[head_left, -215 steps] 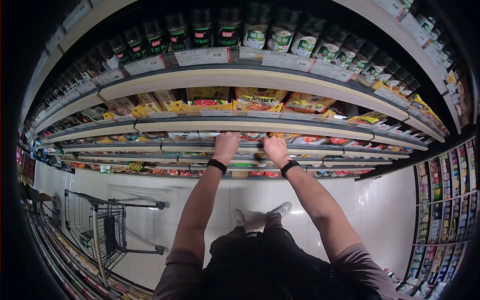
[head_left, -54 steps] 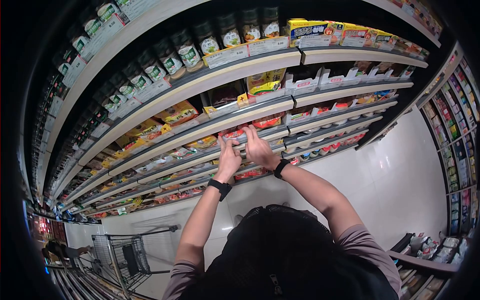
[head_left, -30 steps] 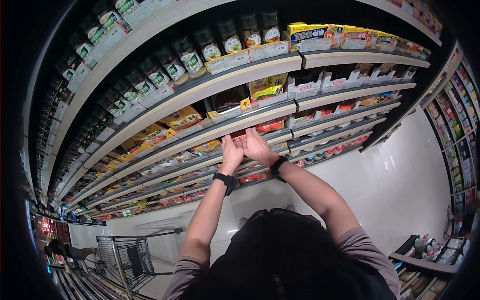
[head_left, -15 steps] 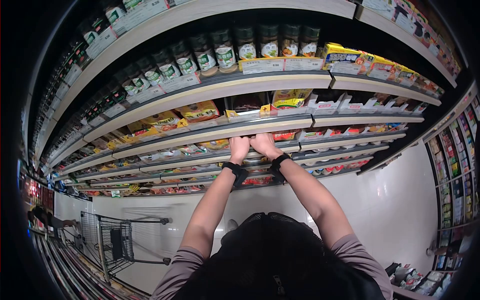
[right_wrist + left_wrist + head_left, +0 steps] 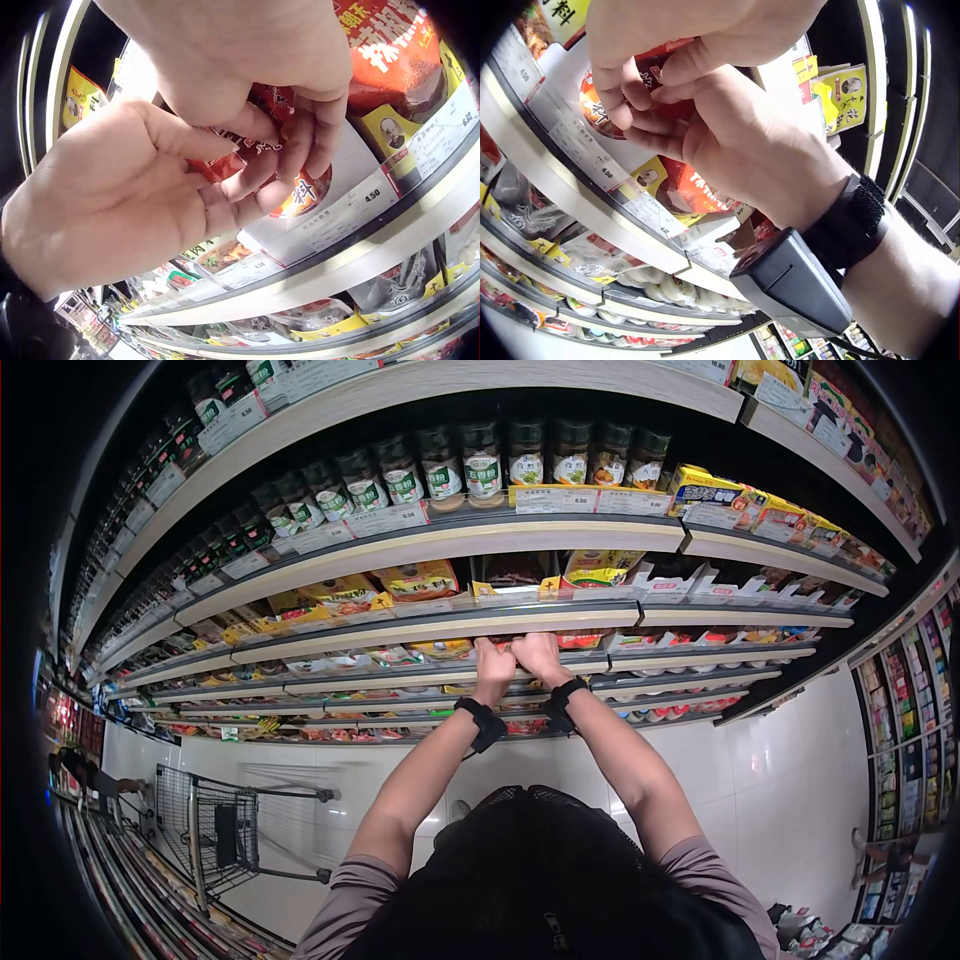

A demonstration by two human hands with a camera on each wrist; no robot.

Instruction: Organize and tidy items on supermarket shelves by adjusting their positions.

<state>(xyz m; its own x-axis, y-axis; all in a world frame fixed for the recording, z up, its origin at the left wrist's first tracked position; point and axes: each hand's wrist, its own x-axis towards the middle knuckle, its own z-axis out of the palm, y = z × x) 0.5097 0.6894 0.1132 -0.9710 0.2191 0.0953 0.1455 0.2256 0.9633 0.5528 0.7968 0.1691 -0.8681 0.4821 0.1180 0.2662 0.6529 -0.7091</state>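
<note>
Both hands meet at a red seasoning packet (image 5: 304,196) with white lettering, on a lower shelf. In the right wrist view, my right hand (image 5: 240,52) comes from above and pinches the packet between thumb and curled fingers. My left hand (image 5: 112,195) reaches in from the left there, its thumb and fingers also gripping the packet. The left wrist view has the left hand (image 5: 697,30) at the top and the right hand (image 5: 742,135) below it, with fingers close together. Their fingers cover much of the packet. In the head view the left hand (image 5: 495,670) and right hand (image 5: 540,655) stand side by side under a shelf edge.
Spice jars (image 5: 482,465) line the shelf above, beside yellow boxes (image 5: 705,490). Another red packet (image 5: 390,67) sits beside the held one, behind a price strip (image 5: 367,199). A shopping cart (image 5: 205,830) stands behind on the left. More shelving (image 5: 905,710) rises at right.
The hands have shifted rightward along the shelves since the oldest frame, where they were apart. Lately the head view has turned, and the hands are close together with fingers more curled.
</note>
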